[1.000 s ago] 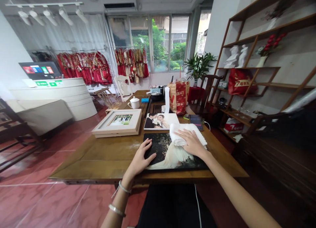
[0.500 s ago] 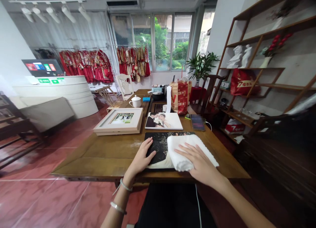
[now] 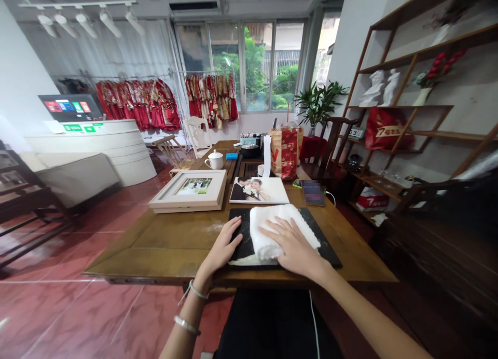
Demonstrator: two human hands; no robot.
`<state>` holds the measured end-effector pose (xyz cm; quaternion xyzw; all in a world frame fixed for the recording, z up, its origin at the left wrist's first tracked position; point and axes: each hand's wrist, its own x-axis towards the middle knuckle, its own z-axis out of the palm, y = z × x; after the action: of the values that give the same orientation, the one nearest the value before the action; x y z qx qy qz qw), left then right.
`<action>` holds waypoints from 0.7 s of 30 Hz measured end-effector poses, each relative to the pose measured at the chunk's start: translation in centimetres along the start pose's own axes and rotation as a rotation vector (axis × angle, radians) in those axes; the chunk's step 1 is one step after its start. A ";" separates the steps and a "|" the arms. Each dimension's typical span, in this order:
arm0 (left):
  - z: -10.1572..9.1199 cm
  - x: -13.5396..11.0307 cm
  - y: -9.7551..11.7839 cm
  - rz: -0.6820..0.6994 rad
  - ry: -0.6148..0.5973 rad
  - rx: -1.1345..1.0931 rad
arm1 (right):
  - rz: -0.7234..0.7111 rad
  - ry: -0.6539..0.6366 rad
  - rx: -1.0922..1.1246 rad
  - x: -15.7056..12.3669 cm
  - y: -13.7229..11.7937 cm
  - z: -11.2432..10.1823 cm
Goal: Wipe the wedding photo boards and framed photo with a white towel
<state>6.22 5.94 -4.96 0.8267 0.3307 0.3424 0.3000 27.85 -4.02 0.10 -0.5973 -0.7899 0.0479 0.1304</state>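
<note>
A dark photo panel [image 3: 324, 239] lies flat at the near edge of the wooden table [image 3: 171, 239]. A folded white towel [image 3: 280, 224] rests on it. My right hand [image 3: 293, 247] lies flat on the towel with fingers spread, pressing it onto the panel. My left hand [image 3: 223, 247] rests with fingers stretched out on the panel's left edge, holding it down. Two bracelets circle my left wrist.
Behind the panel lie a white-bordered wedding photo [image 3: 259, 190] and a cream picture frame [image 3: 189, 190]. A phone [image 3: 313, 192], a red paper bag [image 3: 286, 151], a teapot [image 3: 215, 160] and tea ware stand farther back. Shelves [image 3: 408, 110] line the right wall.
My right hand has slid the towel across the panel, first toward me and to the right, then back to the left. My left hand has stayed on the panel's left edge.
</note>
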 end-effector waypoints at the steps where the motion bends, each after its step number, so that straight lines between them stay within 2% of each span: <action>1: 0.1 0.0 -0.2 0.000 0.001 -0.006 | -0.029 -0.011 0.012 -1.3 -0.7 0.0; 4: 0.3 0.0 -0.7 0.009 0.025 -0.021 | -0.066 -0.043 0.047 -4.8 -1.5 -0.6; 7: 0.4 0.0 -0.9 0.022 0.032 -0.035 | -0.010 -0.035 0.057 -6.2 -0.3 -1.3; 11: 0.3 0.1 -0.9 0.026 0.028 -0.057 | 0.207 0.031 -0.019 -4.2 2.6 -1.4; 13: 0.2 0.1 -0.8 0.010 0.033 -0.073 | 0.285 0.054 -0.057 -2.5 3.0 -1.2; 15: 0.0 0.1 -0.6 -0.015 0.036 -0.098 | 0.283 0.051 -0.062 -1.3 2.0 -0.9; 17: -0.2 0.1 -0.3 -0.043 0.036 -0.132 | 0.217 0.036 -0.032 -0.8 0.0 -0.6; 21: -0.7 0.1 0.4 -0.092 0.035 -0.204 | 0.015 -0.002 0.071 -1.9 -4.9 -0.1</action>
<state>5.86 5.94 -4.24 0.7696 0.3371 0.3745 0.3922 23.83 -7.24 1.03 -0.5983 -0.7832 0.0772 0.1504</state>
